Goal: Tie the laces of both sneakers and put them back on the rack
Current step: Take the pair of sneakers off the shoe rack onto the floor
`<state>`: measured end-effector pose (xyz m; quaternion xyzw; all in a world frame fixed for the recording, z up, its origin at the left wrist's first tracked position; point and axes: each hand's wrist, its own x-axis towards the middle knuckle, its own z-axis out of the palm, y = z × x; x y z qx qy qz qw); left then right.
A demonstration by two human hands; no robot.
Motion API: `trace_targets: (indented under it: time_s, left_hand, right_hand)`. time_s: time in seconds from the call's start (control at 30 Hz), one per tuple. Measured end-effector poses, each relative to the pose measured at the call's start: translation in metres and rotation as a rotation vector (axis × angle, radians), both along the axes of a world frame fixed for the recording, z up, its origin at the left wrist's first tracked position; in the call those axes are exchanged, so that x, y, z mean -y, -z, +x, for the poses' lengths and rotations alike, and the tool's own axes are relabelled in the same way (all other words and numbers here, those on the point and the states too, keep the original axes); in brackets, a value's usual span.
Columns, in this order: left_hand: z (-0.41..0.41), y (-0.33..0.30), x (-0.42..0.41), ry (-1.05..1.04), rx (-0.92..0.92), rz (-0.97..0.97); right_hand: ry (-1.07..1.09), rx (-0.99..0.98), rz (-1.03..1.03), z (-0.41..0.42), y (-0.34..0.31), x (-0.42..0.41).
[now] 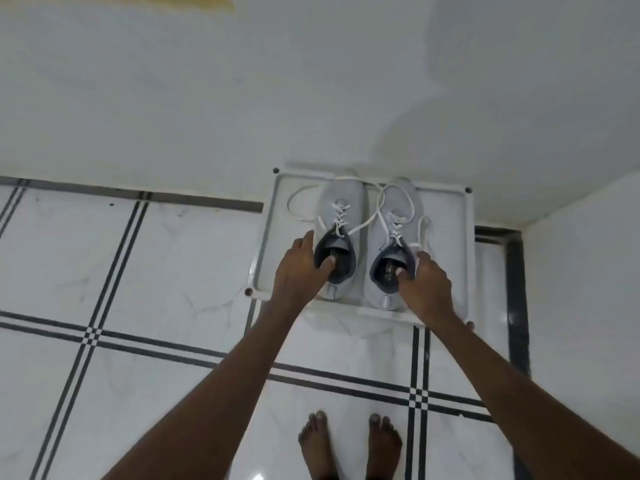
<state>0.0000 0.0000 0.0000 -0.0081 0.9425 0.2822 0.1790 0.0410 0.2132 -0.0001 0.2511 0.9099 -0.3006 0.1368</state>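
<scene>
Two pale grey sneakers stand side by side on the top shelf of a white rack (pixel 446 202), toes toward the wall. My left hand (pixel 299 268) grips the collar of the left sneaker (pixel 343 199), thumb inside its dark opening. My right hand (pixel 424 282) grips the collar of the right sneaker (pixel 398 209) the same way. The white laces (pixel 377 202) lie loose and untied, looping over the shoes and the shelf.
The rack stands in a corner, against a white wall (pixel 311 98) behind and another at the right. The floor (pixel 156 271) has white tiles with black stripes. My bare feet (pixel 349 445) stand below the rack.
</scene>
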Motion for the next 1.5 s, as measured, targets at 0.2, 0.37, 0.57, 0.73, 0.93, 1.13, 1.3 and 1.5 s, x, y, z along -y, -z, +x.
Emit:
trace_targets:
  time_s: [0.2,0.37,0.57,0.73,0.93,1.13,1.3,1.5]
  left_hand:
    - [-0.028,0.056,-0.005,-0.064,0.034,-0.066]
    - [-0.036,0.061,-0.004,-0.080,-0.011,-0.087]
    - [0.001,0.041,0.005,-0.094,-0.040,-0.020]
    - [0.054,0.012,0.028,-0.109,-0.092,0.079]
    - [0.132,-0.012,0.053,-0.119,-0.146,0.029]
    - [0.230,0.005,0.072,-0.162,-0.128,0.031]
    - [0.311,0.022,0.080,-0.212,-0.093,0.023]
    - [0.377,0.080,0.096,-0.267,0.012,0.004]
  right_hand:
    - [0.212,0.147,-0.083,-0.021,0.055,-0.006]
    - [0.219,0.134,-0.069,-0.025,0.068,-0.010]
    - [0.205,0.064,-0.047,0.003,0.038,0.005]
    - [0.138,-0.004,-0.041,0.050,0.003,0.018]
    - [0.090,-0.082,-0.056,0.127,-0.015,0.038]
    - [0.039,-0.066,-0.105,0.216,0.006,0.053]
    - [0.011,-0.033,-0.138,0.287,0.035,0.063]
    - [0.015,0.053,-0.115,0.345,0.094,0.086]
